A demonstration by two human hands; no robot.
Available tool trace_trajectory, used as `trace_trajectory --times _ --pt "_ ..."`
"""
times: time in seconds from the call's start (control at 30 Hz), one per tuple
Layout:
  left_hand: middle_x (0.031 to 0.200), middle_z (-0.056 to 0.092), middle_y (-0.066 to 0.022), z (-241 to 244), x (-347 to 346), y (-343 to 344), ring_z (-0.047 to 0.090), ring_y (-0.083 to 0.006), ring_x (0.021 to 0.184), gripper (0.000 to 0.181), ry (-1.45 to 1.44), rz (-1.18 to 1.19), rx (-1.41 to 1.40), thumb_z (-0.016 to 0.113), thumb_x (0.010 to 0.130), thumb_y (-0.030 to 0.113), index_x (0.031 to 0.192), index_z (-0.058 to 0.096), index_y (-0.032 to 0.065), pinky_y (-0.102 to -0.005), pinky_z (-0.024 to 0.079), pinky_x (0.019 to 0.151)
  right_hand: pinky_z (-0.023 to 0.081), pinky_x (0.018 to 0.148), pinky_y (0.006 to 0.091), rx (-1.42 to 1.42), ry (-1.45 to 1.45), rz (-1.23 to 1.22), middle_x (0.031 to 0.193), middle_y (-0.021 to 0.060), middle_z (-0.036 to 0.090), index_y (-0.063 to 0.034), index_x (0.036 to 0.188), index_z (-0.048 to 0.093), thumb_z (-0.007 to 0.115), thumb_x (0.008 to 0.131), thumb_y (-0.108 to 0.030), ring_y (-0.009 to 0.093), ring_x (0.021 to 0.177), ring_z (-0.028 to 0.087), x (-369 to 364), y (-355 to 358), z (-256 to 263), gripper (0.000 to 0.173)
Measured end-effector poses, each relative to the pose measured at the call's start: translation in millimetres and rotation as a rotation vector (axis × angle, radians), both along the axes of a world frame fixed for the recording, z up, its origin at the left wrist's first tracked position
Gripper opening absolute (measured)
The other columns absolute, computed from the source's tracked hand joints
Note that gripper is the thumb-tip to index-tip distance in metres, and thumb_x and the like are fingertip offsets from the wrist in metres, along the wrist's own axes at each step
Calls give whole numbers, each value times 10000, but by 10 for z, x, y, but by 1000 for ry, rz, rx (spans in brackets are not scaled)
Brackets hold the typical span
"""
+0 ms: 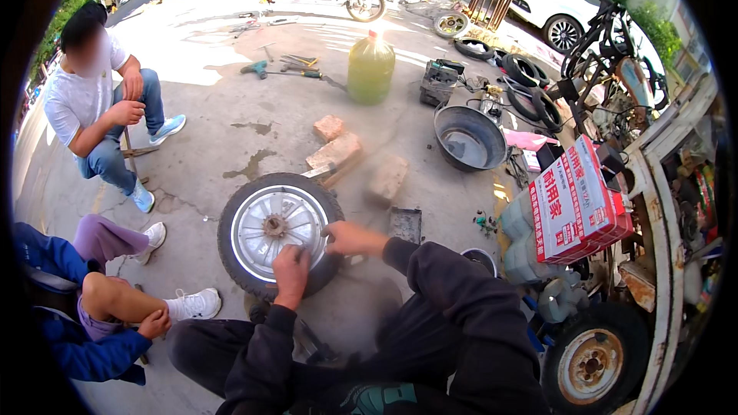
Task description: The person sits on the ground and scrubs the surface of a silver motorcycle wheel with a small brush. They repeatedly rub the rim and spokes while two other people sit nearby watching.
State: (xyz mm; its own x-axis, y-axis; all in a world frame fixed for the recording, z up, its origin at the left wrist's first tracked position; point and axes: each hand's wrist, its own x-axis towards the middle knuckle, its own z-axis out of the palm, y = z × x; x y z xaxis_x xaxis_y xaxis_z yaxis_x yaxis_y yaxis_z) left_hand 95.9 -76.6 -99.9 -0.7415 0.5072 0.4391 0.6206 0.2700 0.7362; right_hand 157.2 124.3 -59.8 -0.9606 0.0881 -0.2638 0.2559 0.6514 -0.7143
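Note:
A hub motor wheel (262, 204) with a black tyre (230, 259) and silver spoked cover lies flat on the concrete before me, its toothed hub facing up. My left hand (291, 274) rests at the cover's near edge, fingers bent together; whether something small is between them cannot be told. My right hand (351, 237) reaches to the right edge of the rim, thumb and forefinger curled close to it; what they hold, if anything, is too small to tell. A flat metal bar (319, 170) sticks out at the tyre's far side, near the bricks.
Several bricks (337, 151) lie beyond the wheel. Right are a black metal basin (471, 138), a dark tray (405, 225) and a red-white carton (576, 202). Farther off stand a jug of greenish liquid (371, 72) and tools (288, 69). Two people sit at the left, one's shoe (199, 304) near the tyre.

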Motion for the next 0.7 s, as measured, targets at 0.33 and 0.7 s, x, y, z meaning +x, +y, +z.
trace_trajectory --times 0.33,0.7 --pt "748 568 -165 -48 -35 123 588 -397 674 145 62 47 2 700 789 55 736 572 12 -464 461 597 542 717 367 -195 554 -649 858 164 721 16 1055 700 757 854 -228 246 766 705 155 -1050 -45 321" --pt "798 582 -164 6 26 77 597 -399 707 84 28 4 -34 657 850 54 812 592 16 -453 475 611 531 695 286 -364 586 -990 837 86 742 -3 952 759 834 811 -200 138 756 689 71 -1191 -436 254"
